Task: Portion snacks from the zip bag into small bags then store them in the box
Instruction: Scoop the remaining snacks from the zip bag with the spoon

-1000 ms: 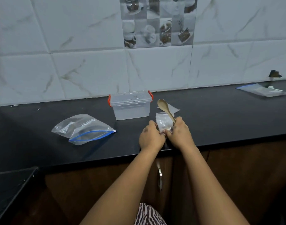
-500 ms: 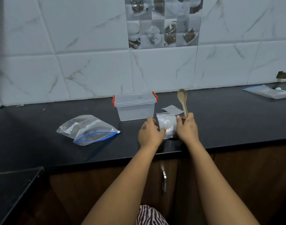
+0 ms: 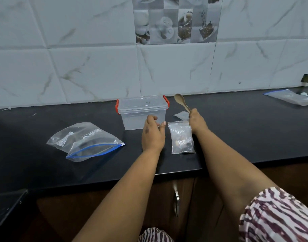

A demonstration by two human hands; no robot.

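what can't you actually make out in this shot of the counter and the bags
- Head view: snacks in the small bag are blurred behind crinkled plastic, so kind and count are unclear.
- Whether the left hand touches the box: its fingers overlap the box's front wall.
- Spoon handle end: hidden inside the right hand.
- Far bag at right: cut by the frame edge.
- Zip bag print: too small to read.
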